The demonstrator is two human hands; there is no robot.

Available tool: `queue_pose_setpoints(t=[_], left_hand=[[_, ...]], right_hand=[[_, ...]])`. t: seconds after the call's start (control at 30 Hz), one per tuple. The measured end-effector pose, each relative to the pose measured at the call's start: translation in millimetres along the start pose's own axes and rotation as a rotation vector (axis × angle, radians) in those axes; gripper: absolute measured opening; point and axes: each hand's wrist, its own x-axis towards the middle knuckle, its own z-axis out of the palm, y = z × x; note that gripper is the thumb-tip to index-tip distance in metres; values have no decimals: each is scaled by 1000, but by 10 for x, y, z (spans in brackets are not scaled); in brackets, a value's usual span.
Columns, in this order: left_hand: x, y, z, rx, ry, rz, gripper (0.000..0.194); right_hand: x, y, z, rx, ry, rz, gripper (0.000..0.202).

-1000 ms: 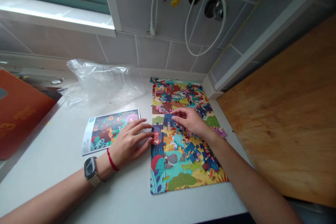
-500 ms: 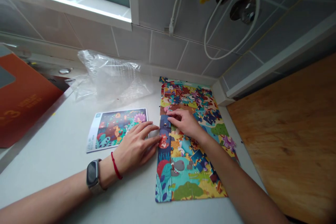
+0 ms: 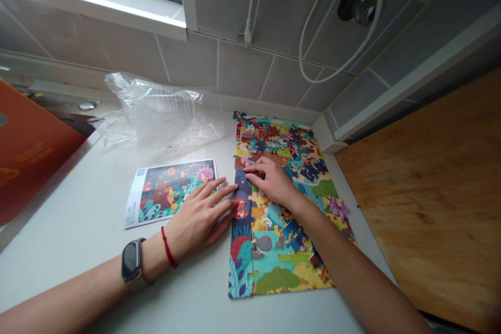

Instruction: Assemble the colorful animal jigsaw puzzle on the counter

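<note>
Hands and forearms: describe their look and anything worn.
Both are ungloved, with no sleeve in view. Near the left hand sit a thin red bracelet and a watch with a dark, round-cornered screen and grey-brown strap. The right hand shows no watch or bracelet.

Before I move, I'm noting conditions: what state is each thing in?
Right hand: fingertips on dark-blue piece.
Left hand: fingers spread, palm down.
Bright puzzle: joined, partly covered.
Loose pieces: scattered over it.
Picture card: picture side up.
Plastic bag: crumpled.
Watch: strapped on, screen dark.
White cord: hanging, looped.
</note>
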Motion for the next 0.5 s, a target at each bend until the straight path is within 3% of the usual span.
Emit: queue_pose_setpoints(t=[0.5], left_hand=[[5, -3, -15, 3, -26, -5, 24]], right_hand=[[4, 32, -28, -13, -75, -24, 25]])
